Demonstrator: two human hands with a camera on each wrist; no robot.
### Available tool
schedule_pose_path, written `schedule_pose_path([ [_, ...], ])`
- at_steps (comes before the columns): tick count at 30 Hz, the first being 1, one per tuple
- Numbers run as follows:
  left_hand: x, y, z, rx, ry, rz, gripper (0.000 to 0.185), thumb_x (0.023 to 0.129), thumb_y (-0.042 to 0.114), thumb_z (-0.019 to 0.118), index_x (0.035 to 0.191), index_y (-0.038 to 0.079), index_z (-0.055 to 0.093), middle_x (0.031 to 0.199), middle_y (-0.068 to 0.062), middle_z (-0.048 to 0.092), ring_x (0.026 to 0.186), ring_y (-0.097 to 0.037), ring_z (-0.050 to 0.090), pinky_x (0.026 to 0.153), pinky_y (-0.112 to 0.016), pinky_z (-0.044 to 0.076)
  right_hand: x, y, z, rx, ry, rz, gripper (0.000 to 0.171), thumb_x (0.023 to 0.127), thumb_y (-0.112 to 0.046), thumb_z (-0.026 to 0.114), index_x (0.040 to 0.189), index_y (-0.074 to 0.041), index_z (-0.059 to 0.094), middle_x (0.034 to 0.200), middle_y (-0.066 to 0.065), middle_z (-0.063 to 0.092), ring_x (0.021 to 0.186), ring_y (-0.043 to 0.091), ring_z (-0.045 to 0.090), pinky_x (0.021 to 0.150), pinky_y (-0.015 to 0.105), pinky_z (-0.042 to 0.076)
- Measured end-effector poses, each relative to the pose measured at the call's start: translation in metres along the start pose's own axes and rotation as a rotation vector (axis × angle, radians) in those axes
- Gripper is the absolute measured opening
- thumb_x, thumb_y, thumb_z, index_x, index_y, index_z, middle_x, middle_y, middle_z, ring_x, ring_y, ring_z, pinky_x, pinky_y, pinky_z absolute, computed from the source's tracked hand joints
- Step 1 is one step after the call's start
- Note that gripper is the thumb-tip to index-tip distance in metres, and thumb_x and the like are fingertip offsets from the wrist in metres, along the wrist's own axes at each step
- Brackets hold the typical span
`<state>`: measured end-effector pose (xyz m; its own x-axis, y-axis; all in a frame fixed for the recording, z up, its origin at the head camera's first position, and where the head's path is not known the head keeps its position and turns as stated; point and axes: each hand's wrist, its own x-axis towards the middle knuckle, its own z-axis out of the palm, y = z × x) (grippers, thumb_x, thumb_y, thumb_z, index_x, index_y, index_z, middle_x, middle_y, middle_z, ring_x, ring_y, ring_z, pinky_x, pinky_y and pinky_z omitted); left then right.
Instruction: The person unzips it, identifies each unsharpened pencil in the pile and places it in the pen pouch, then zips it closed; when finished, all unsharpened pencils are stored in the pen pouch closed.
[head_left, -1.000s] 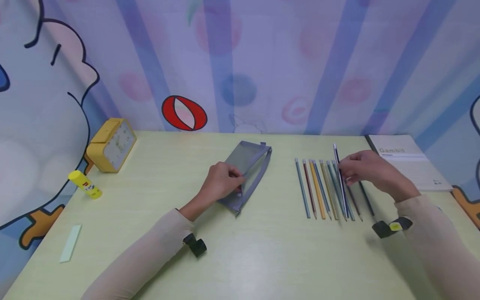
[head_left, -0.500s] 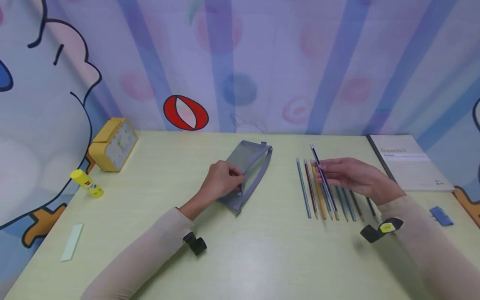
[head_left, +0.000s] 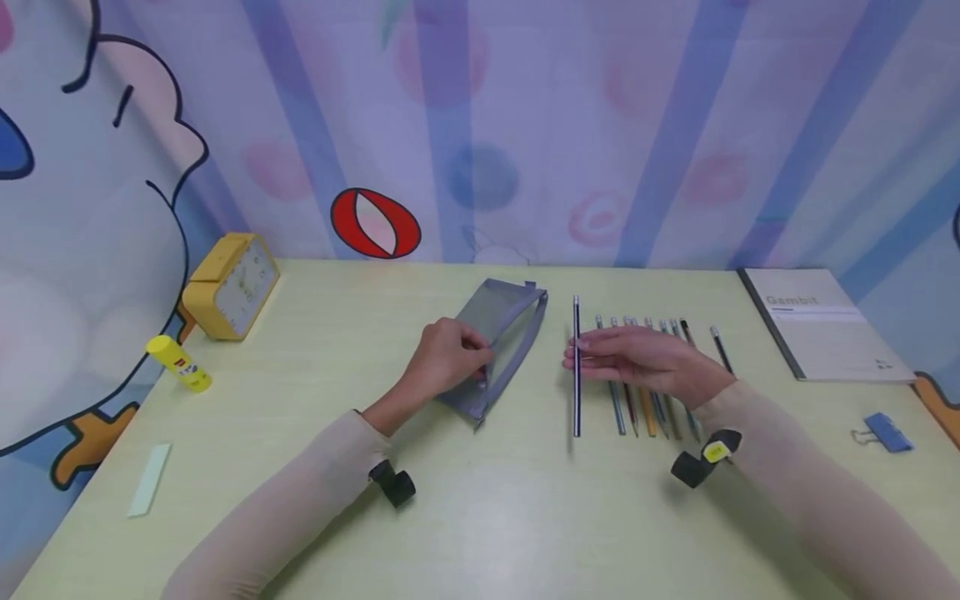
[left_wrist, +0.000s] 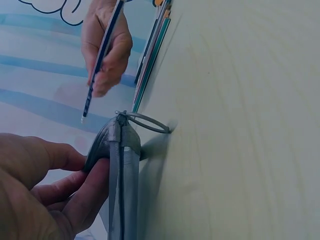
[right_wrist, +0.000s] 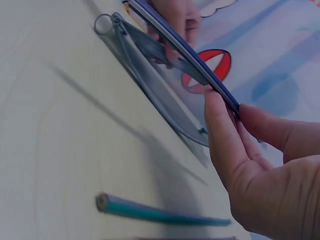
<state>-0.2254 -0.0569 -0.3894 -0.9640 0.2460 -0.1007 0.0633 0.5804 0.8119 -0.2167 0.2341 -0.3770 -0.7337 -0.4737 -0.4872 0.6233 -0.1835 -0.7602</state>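
A grey zippered pencil pouch (head_left: 480, 321) lies mid-table with its mouth spread toward the right. My left hand (head_left: 447, 358) pinches the near edge of that mouth; in the left wrist view thumb and fingers close on the pouch fabric (left_wrist: 122, 165). Between thumb and fingertips my right hand (head_left: 637, 354) holds a dark blue and white striped pencil (head_left: 577, 392), raised above the table just right of the pouch. The right wrist view shows the same striped pencil (right_wrist: 185, 47) slanting across the pouch opening. Beneath the right hand lies a row of several pencils (head_left: 648, 412), partly covered by it.
Left on the table stand a yellow clock (head_left: 228, 287) and a yellow glue stick (head_left: 178, 364), with a pale green strip (head_left: 150, 481) nearer. At right are a notebook (head_left: 828, 325) and a blue binder clip (head_left: 888, 432). A patterned curtain (head_left: 540, 125) hangs behind.
My right hand has carried the striped pencil leftward from over the pencil row to beside the pouch, turning it nearly straight. The binder clip has come into full view. My left hand keeps its grip.
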Motion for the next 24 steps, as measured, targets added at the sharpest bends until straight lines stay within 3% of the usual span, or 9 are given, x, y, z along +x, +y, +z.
schedule_pose_path([
  [4,0.001,0.001,0.001,0.000,0.003,0.004,0.012,0.090,0.014,0.073,0.093,0.004,0.079,0.084,-0.007,0.078,0.062,-0.011,0.073,0.063,-0.023,0.054,0.015,0.004,0.011,0.002,-0.007,0.028,0.052,0.102,0.001,0.050,0.150,0.012,0.030,0.114,0.021,0.073,0.106,0.027,0.075,0.101,0.036,0.052],
  [14,0.000,0.002,0.001,-0.009,0.000,-0.014,0.012,0.090,0.014,0.074,0.096,0.005,0.080,0.087,-0.008,0.078,0.064,-0.012,0.074,0.062,-0.022,0.054,0.051,0.002,0.032,-0.045,-0.053,0.067,0.037,0.105,0.001,0.045,0.140,0.013,0.043,0.103,0.018,0.076,0.099,0.023,0.076,0.095,0.032,0.056],
  [21,-0.001,0.004,0.000,0.018,0.002,0.012,0.011,0.089,0.014,0.074,0.091,0.004,0.079,0.081,-0.007,0.078,0.061,-0.010,0.072,0.056,-0.020,0.049,0.070,-0.001,0.039,-0.075,-0.009,0.044,0.034,0.105,0.002,0.043,0.136,0.014,0.045,0.097,0.017,0.077,0.093,0.021,0.077,0.087,0.029,0.059],
  [24,-0.002,0.004,-0.001,0.021,0.001,0.015,0.010,0.089,0.014,0.074,0.090,0.005,0.079,0.080,-0.006,0.077,0.061,-0.010,0.071,0.056,-0.020,0.049,0.076,-0.002,0.043,-0.081,0.012,0.026,0.028,0.105,0.001,0.043,0.129,0.012,0.052,0.096,0.016,0.077,0.090,0.020,0.077,0.086,0.028,0.059],
])
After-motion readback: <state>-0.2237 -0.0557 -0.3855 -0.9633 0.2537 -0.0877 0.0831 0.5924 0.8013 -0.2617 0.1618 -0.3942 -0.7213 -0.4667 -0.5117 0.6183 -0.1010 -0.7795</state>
